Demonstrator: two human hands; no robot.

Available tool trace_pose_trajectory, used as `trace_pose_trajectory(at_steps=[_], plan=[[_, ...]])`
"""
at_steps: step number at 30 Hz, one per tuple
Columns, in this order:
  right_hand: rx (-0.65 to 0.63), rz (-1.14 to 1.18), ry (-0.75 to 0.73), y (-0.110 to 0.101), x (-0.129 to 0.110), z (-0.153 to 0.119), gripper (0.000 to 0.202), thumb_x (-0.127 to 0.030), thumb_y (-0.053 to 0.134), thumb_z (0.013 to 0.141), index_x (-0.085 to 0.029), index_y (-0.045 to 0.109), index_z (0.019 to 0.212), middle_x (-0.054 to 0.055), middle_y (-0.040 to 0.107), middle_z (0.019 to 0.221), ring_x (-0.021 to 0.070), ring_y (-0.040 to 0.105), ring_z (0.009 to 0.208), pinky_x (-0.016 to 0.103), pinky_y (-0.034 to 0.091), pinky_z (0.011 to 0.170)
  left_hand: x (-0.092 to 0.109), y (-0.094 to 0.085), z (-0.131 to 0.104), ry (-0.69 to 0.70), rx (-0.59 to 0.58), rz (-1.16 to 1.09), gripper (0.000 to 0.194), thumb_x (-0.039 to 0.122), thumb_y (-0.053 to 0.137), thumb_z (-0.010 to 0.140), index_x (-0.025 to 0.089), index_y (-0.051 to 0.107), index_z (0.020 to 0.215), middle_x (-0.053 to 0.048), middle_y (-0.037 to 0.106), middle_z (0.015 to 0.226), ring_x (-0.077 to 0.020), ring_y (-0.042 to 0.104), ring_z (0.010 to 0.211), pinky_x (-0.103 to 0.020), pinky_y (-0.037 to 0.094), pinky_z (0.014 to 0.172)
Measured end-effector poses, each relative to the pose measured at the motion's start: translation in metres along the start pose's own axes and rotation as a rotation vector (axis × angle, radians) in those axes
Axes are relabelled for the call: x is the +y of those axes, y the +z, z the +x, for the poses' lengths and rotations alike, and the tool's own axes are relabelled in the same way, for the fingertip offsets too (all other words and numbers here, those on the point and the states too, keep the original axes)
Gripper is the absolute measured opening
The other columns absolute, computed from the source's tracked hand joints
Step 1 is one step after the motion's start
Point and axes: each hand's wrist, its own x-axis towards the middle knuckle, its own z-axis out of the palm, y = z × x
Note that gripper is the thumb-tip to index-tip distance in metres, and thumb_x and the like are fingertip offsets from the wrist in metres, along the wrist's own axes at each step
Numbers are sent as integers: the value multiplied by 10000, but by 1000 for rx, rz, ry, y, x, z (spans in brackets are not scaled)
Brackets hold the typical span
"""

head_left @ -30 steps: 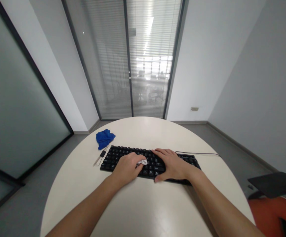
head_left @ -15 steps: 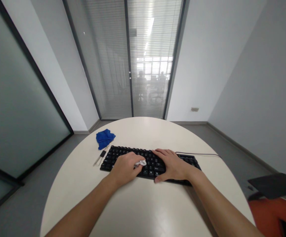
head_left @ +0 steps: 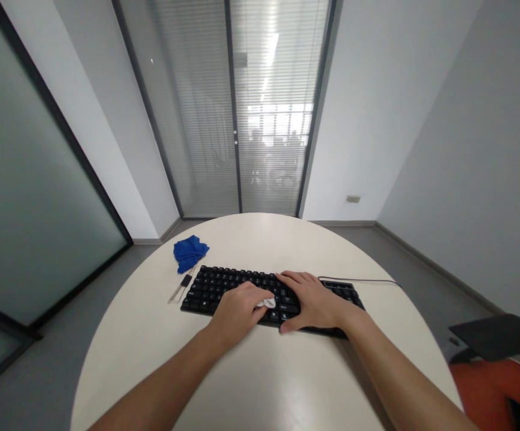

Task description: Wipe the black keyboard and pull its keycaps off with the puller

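A black keyboard (head_left: 224, 281) lies across the middle of the round table. My left hand (head_left: 240, 308) is closed on a small white wad (head_left: 267, 303), which rests against the keys near the keyboard's middle. Spread over the right part of the keyboard, my right hand (head_left: 310, 301) has its fingertips at the back edge and its thumb at the front edge. Most of the wad is hidden by my left fingers.
A crumpled blue cloth (head_left: 189, 252) lies at the table's back left. Beside the keyboard's left end is a binder clip (head_left: 186, 281). A cable (head_left: 358, 279) runs off the cream table (head_left: 264, 233) at the right. An orange and black chair (head_left: 479, 389) stands at lower right.
My left hand has slid a little to the right and toward me over the keys, carrying the white wad. My right hand stays in place on the keyboard.
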Motion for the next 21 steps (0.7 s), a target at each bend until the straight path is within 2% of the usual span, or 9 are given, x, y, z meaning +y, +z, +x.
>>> trace_pose_trajectory(at_steps=[6,10,14,16,18,21], plan=[[6,-8,4,1,0,1,1172,-752,720,584,-162,350,1527,163,372,1545,401,357,1376,542,238,1154,1,3,2,123,-91,32,245,111,626,835,207,691,1051,-26,729,1001,-219,599,965,-359,437,881],[6,-13,5,1,0,0,1184,-765,716,578,-152,354,1524,169,374,1544,396,354,1380,537,241,1154,1,-2,2,181,-139,13,245,105,632,823,211,687,1037,-9,731,998,-204,599,962,-335,436,864],[23,-2,-7,2,0,1,1161,-754,718,588,-175,353,1525,162,387,1535,394,371,1369,541,247,1149,1,-2,-1,274,-166,11,162,163,653,837,229,702,977,9,739,931,-190,614,901,-324,423,808],[28,1,-14,3,1,1,1157,-755,715,592,-182,347,1528,159,387,1534,393,374,1367,539,250,1147,1,0,-3,303,-124,-8,161,176,667,831,238,707,974,18,743,912,-181,623,872,-320,416,783],[21,-7,-11,2,1,1,1176,-766,714,581,-172,349,1527,165,384,1536,396,370,1369,540,248,1149,-1,3,-3,283,-20,-29,200,153,667,829,240,704,1006,21,748,934,-176,630,880,-322,416,797],[2,-16,6,1,-1,1,1204,-776,717,563,-150,352,1525,178,372,1540,405,360,1375,551,238,1154,-8,6,0,131,162,4,254,105,644,848,230,696,1063,3,746,1001,-187,627,932,-336,420,844]])
